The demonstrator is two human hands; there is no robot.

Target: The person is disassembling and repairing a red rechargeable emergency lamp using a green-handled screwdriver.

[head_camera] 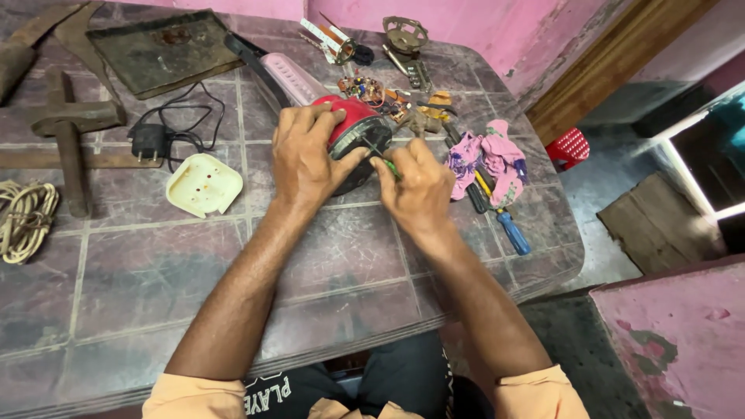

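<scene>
My left hand [305, 155] grips a round red and black appliance body [355, 132] lying on its side on the tiled table [155, 271]. My right hand [417, 186] holds a small green-handled screwdriver [386, 161], its tip set against the black rim of the appliance. A pink and white part [287, 77] extends behind the appliance toward the back of the table.
A cream plastic cover [204, 184] and a black plug with cord [152, 140] lie at the left. A pink cloth [485, 159], a blue-handled screwdriver [512, 230] and small electronic parts [372, 91] lie at the right. Wooden pieces [70, 132] and coiled rope [25, 219] sit far left.
</scene>
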